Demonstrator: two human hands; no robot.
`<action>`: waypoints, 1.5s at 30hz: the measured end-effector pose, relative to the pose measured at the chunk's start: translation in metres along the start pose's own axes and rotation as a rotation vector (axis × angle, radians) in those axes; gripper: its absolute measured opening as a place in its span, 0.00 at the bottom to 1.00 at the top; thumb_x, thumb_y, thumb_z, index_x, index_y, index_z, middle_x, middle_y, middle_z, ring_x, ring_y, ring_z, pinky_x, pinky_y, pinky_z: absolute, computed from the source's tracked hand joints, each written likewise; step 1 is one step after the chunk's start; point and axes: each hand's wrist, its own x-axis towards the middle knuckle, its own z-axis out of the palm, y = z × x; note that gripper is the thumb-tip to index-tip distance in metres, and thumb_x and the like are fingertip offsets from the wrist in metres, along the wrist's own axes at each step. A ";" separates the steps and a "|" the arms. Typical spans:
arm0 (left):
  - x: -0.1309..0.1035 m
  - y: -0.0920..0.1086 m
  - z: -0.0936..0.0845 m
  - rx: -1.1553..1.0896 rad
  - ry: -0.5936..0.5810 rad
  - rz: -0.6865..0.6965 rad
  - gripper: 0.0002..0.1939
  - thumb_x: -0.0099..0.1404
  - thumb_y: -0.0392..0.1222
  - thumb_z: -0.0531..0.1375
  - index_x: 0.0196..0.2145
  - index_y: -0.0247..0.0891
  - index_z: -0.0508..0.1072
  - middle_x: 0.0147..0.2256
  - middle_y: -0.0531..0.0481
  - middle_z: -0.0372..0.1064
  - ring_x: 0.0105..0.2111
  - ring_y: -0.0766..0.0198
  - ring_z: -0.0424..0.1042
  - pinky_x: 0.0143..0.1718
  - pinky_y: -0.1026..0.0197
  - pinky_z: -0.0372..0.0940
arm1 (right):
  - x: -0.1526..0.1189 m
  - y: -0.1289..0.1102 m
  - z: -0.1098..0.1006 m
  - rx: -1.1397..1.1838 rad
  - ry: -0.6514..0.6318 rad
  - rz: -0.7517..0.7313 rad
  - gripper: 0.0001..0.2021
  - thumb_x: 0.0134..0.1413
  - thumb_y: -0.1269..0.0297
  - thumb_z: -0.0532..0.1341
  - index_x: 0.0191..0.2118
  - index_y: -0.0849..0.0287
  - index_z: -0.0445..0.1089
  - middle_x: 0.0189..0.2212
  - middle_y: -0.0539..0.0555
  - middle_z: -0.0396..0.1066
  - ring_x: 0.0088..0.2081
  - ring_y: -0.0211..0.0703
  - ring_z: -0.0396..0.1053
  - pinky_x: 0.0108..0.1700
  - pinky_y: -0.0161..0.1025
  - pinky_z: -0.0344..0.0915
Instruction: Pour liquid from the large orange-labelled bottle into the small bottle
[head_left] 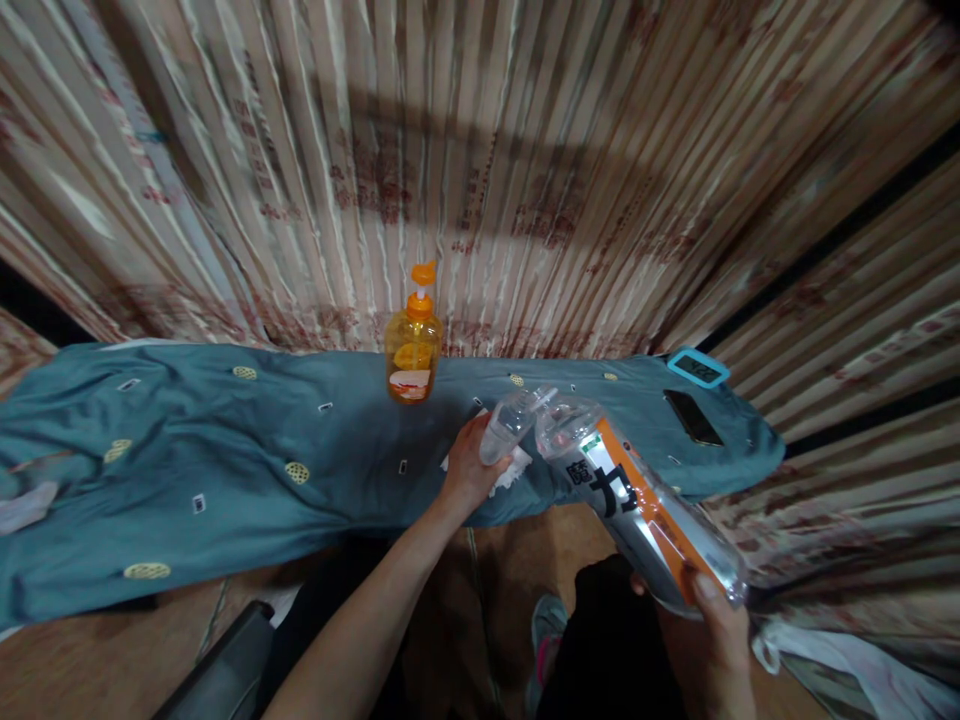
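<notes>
My left hand (472, 462) is closed around a small clear plastic cup (510, 425), which leans to the right above the cloth. A crumpled white tissue (512, 472) shows beneath that hand. In my right hand (709, 610) is a large clear plastic bottle (637, 500) with a silver and orange label, gripped near its base. The bottle is tilted, its neck pointing up and left to the cup's rim. Whether liquid is flowing between them I cannot tell. Behind and to the left, an amber pump bottle (413, 355) with an orange top stands upright.
A teal patterned cloth (247, 450) covers the long narrow table. At its right end lie a dark phone (691, 417) and a blue-framed digital clock (698, 367). A pleated curtain (450, 150) hangs right behind. White material (28, 507) rests at the left edge.
</notes>
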 end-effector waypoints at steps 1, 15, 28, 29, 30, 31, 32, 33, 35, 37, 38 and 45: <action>0.000 0.000 0.000 -0.001 0.006 0.000 0.31 0.50 0.34 0.66 0.53 0.39 0.65 0.51 0.43 0.68 0.53 0.53 0.67 0.56 0.47 0.62 | 0.000 0.000 0.000 -0.008 -0.002 -0.001 0.24 0.45 0.57 0.65 0.50 0.58 0.69 0.36 0.57 0.74 0.35 0.52 0.71 0.26 0.43 0.67; 0.000 0.001 -0.001 0.003 -0.001 -0.015 0.31 0.51 0.35 0.66 0.53 0.37 0.64 0.52 0.41 0.67 0.53 0.52 0.67 0.56 0.48 0.62 | -0.008 -0.011 0.000 0.082 -0.058 0.091 0.24 0.41 0.54 0.67 0.48 0.51 0.70 0.48 0.53 0.70 0.35 0.41 0.66 0.25 0.36 0.66; 0.000 0.008 -0.004 0.011 -0.038 -0.052 0.31 0.51 0.34 0.66 0.54 0.37 0.64 0.53 0.41 0.67 0.55 0.51 0.65 0.57 0.48 0.62 | -0.009 -0.012 -0.001 0.073 -0.019 0.129 0.23 0.44 0.59 0.64 0.50 0.51 0.69 0.48 0.55 0.70 0.37 0.47 0.68 0.30 0.42 0.68; 0.000 0.009 -0.004 0.016 -0.037 -0.056 0.31 0.51 0.34 0.66 0.53 0.36 0.64 0.53 0.41 0.67 0.55 0.51 0.66 0.57 0.48 0.62 | -0.009 -0.013 0.000 0.061 -0.023 0.119 0.22 0.45 0.59 0.64 0.50 0.52 0.69 0.48 0.55 0.70 0.36 0.46 0.68 0.29 0.42 0.68; 0.000 0.009 -0.004 0.021 -0.039 -0.057 0.31 0.51 0.34 0.66 0.53 0.36 0.64 0.52 0.41 0.67 0.54 0.51 0.66 0.57 0.48 0.62 | -0.009 -0.013 0.000 0.051 -0.026 0.105 0.23 0.44 0.59 0.64 0.50 0.52 0.69 0.48 0.55 0.70 0.35 0.46 0.68 0.28 0.41 0.67; 0.000 0.009 -0.003 0.024 -0.042 -0.056 0.32 0.51 0.34 0.66 0.54 0.36 0.64 0.52 0.41 0.67 0.54 0.52 0.66 0.57 0.48 0.62 | -0.009 -0.014 0.001 0.044 -0.027 0.092 0.23 0.44 0.58 0.64 0.50 0.53 0.68 0.49 0.55 0.69 0.34 0.45 0.68 0.27 0.41 0.67; 0.000 0.009 -0.003 0.027 -0.044 -0.055 0.32 0.51 0.34 0.66 0.54 0.36 0.64 0.52 0.41 0.67 0.54 0.52 0.66 0.57 0.48 0.62 | -0.009 -0.014 0.001 0.041 -0.029 0.085 0.24 0.44 0.58 0.64 0.50 0.53 0.68 0.49 0.56 0.69 0.33 0.44 0.68 0.26 0.40 0.66; 0.000 0.009 -0.003 0.029 -0.043 -0.055 0.32 0.51 0.34 0.66 0.54 0.36 0.64 0.53 0.41 0.67 0.54 0.52 0.66 0.57 0.48 0.61 | -0.010 -0.014 0.001 0.043 -0.024 0.082 0.24 0.44 0.58 0.64 0.50 0.53 0.68 0.48 0.56 0.70 0.33 0.44 0.68 0.25 0.39 0.65; 0.001 0.008 -0.002 0.029 -0.043 -0.053 0.33 0.50 0.34 0.67 0.54 0.37 0.64 0.53 0.41 0.67 0.54 0.52 0.66 0.57 0.48 0.61 | -0.009 -0.013 0.001 0.052 -0.009 0.084 0.23 0.44 0.58 0.65 0.50 0.54 0.69 0.48 0.56 0.70 0.34 0.45 0.69 0.24 0.38 0.64; 0.001 0.007 -0.002 0.026 -0.037 -0.045 0.32 0.50 0.34 0.67 0.54 0.38 0.64 0.53 0.42 0.67 0.54 0.52 0.66 0.56 0.48 0.62 | -0.009 -0.012 0.000 0.063 0.007 0.089 0.24 0.42 0.58 0.66 0.49 0.55 0.70 0.47 0.56 0.71 0.34 0.46 0.69 0.23 0.38 0.64; 0.001 0.006 -0.002 0.026 -0.034 -0.039 0.32 0.51 0.35 0.67 0.54 0.38 0.64 0.52 0.42 0.67 0.54 0.52 0.66 0.56 0.48 0.62 | -0.009 -0.012 0.000 0.070 0.013 0.089 0.25 0.41 0.58 0.67 0.49 0.55 0.70 0.46 0.56 0.71 0.33 0.46 0.69 0.23 0.38 0.64; 0.001 0.005 -0.002 0.031 -0.028 -0.031 0.32 0.50 0.36 0.67 0.53 0.38 0.65 0.52 0.42 0.68 0.54 0.51 0.66 0.56 0.48 0.63 | -0.008 -0.010 -0.007 0.060 0.043 0.068 0.26 0.37 0.60 0.68 0.49 0.55 0.71 0.47 0.60 0.71 0.34 0.51 0.71 0.22 0.42 0.67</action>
